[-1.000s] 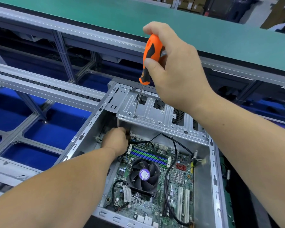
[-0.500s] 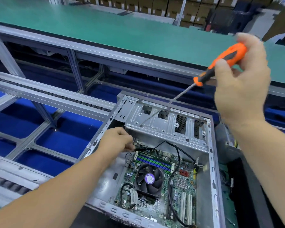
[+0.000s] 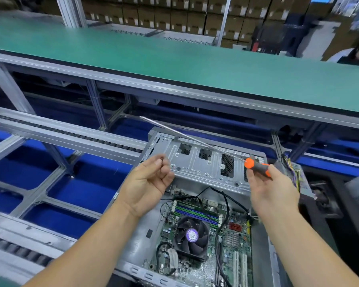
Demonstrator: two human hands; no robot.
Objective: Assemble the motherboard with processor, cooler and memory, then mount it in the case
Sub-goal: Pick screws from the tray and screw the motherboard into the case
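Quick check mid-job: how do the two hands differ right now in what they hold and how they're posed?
The right hand grips the orange-and-black handle of a screwdriver, shaft pointing up and left over the case; the left hand carries no tool. The left hand is palm-up with fingers curled near the thumb, perhaps pinching something too small to tell; the right hand wraps its handle. Both hover above the open case, over the motherboard.

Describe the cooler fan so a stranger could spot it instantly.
Look into the open metal case below both hands. On the green motherboard inside sits a square black cooler fan, nearer than the memory sticks. Only it has a round purple hub sticker.
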